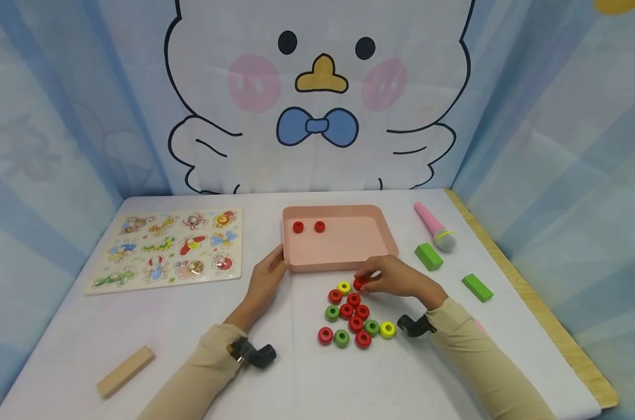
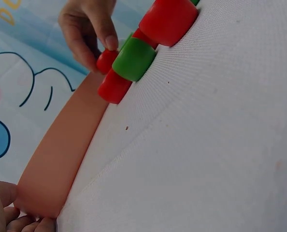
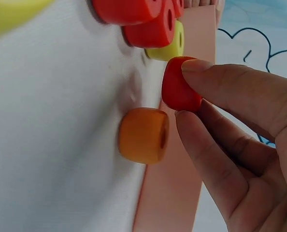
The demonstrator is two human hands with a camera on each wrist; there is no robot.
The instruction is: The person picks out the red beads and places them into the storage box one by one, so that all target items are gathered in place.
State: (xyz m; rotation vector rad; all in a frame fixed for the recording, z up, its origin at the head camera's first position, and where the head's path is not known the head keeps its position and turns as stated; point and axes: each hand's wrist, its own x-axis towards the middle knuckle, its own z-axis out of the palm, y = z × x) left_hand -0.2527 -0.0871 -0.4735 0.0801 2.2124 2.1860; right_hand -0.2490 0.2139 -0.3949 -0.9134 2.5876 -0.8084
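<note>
My right hand (image 1: 398,279) pinches a red bead (image 3: 177,87) between thumb and fingers, just in front of the pink tray (image 1: 348,248). In the right wrist view the bead is held up off the cloth, and an orange bead (image 3: 141,136) stands below the fingers; the head view hides that one. My left hand (image 1: 265,281) holds the tray's front left corner, thumb and curled fingers at its wall in the left wrist view. Two red beads (image 1: 319,226) lie inside the tray at the back left. Several red, green (image 1: 341,338) and yellow beads (image 1: 388,329) lie grouped before the tray.
On the left are an insect picture board (image 1: 172,249) and a wooden block (image 1: 125,371). To the right lie a pink toy microphone (image 1: 434,224) and two green blocks (image 1: 429,256). A printed curtain (image 1: 317,163) hangs behind the white-covered table.
</note>
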